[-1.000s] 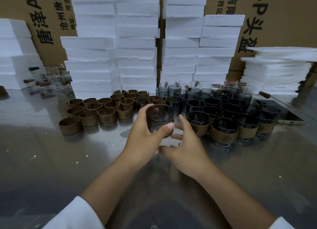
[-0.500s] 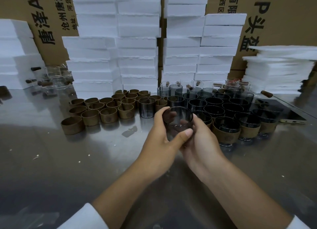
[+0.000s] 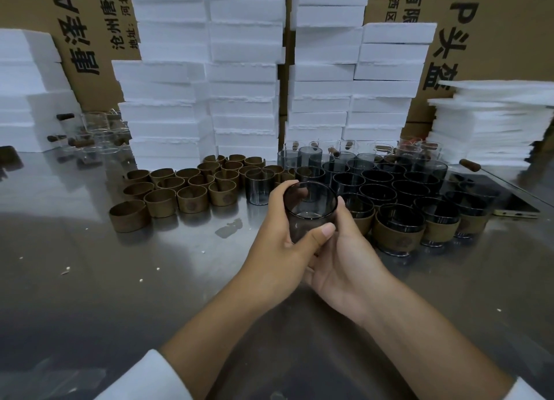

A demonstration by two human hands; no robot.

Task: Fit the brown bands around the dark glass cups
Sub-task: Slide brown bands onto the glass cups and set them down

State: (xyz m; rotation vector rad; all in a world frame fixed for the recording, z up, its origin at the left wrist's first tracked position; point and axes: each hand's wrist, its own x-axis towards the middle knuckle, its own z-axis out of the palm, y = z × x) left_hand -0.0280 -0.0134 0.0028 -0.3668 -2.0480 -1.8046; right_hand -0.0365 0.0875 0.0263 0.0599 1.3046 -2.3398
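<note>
Near the table's (image 3: 90,279) front-centre, both hands hold one dark glass cup (image 3: 310,211), upright, mouth up. Left hand (image 3: 278,246): thumb and fingers wrapped round its wall. Right hand (image 3: 347,261): fingers curled round the right side and base. No band visible on it, though the lower wall is hidden.

Risks:
- The glass is smooth, so a twist could slip it onto the steel or into the banded cups (image 3: 398,235) just to the right.
- The loose brown bands (image 3: 192,199) lie left of centre, so fetching one means a one-hand hold.
- The bare cups (image 3: 377,187) are packed tight toward the back edge, so one knock chains through them.
</note>
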